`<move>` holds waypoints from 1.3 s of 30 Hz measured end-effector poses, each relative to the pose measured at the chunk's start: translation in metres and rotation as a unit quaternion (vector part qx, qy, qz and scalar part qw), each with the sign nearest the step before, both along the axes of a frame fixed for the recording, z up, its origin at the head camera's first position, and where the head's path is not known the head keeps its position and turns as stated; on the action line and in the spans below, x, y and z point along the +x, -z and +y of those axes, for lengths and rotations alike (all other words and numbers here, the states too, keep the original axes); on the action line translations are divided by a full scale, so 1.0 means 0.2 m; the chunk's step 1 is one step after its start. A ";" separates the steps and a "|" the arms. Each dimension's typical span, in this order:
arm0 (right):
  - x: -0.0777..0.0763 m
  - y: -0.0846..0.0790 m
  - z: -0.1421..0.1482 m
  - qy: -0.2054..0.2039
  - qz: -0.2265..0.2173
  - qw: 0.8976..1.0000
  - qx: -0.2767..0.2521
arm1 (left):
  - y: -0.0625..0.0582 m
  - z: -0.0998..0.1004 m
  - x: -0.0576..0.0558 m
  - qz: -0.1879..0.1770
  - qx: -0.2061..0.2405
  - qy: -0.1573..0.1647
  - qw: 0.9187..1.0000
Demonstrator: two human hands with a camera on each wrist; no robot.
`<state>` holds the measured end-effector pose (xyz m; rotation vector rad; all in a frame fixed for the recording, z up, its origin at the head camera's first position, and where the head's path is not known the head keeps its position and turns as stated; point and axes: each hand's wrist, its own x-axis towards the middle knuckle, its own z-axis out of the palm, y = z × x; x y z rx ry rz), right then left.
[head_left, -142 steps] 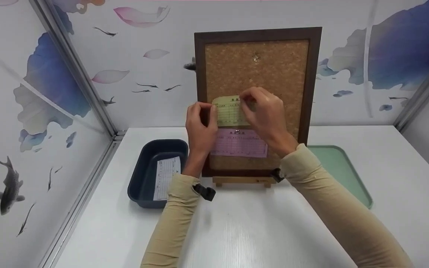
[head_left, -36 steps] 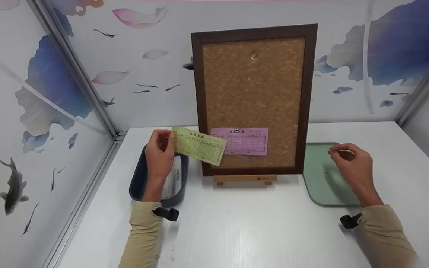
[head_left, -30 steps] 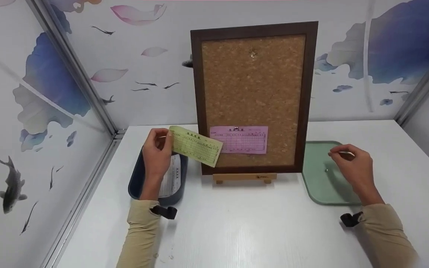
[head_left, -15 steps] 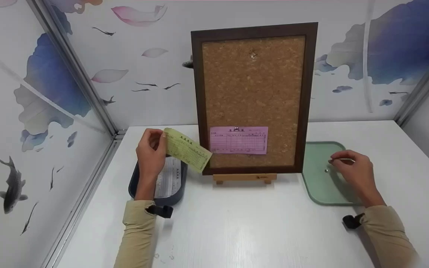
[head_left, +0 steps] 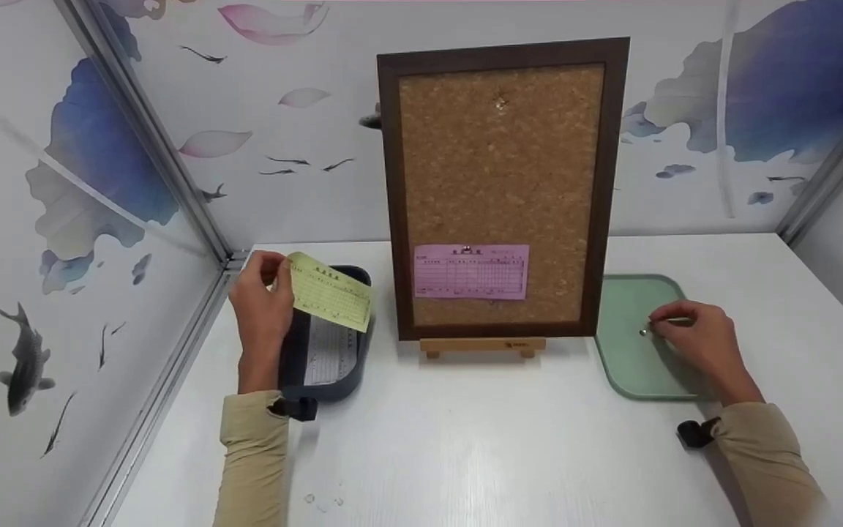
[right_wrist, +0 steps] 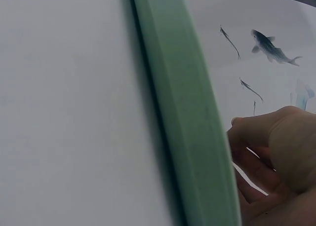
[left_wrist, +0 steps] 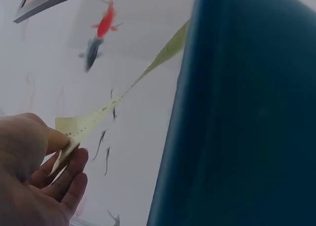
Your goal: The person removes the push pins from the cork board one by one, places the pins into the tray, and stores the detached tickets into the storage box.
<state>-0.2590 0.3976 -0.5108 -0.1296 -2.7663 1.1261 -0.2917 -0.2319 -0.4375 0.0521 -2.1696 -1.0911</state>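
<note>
In the head view my left hand (head_left: 264, 315) pinches a yellow-green printed receipt slip (head_left: 330, 291) by its upper left corner. The slip hangs tilted over the dark blue bin (head_left: 361, 351), where a white printed slip (head_left: 330, 355) lies. The left wrist view shows thumb and fingers on the slip's end. My right hand (head_left: 707, 348) is low over the green tray (head_left: 630, 300), thumb and fingertips together just beside a small silver pushpin (head_left: 643, 332). I cannot tell whether a pin is between them; in the right wrist view the tray's edge hides the fingertips.
A framed cork board (head_left: 502, 168) stands on a small wooden easel (head_left: 481, 344) in the middle. A pink slip (head_left: 469, 272) is pinned low on it, with a shiny cluster (head_left: 500, 104) near the top. Patterned walls (head_left: 304, 132) enclose the white table (head_left: 429, 439).
The yellow-green slip has come off the cork board and gone left with my left hand to over the bin. My right hand has left the board for the tray and lowered toward the pushpin.
</note>
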 end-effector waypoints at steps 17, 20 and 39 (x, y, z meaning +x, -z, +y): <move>-0.01 0.00 0.01 -0.019 0.008 1.000 0.024 | -0.13 -0.09 0.10 -0.088 -0.095 0.028 0.991; -0.02 0.00 0.00 -0.022 0.005 0.999 0.027 | -0.15 -0.11 0.14 -0.146 -0.121 0.068 0.980; -0.01 0.01 0.00 -0.027 -0.005 0.999 0.034 | -0.09 -0.13 0.12 -0.208 -0.142 0.136 0.958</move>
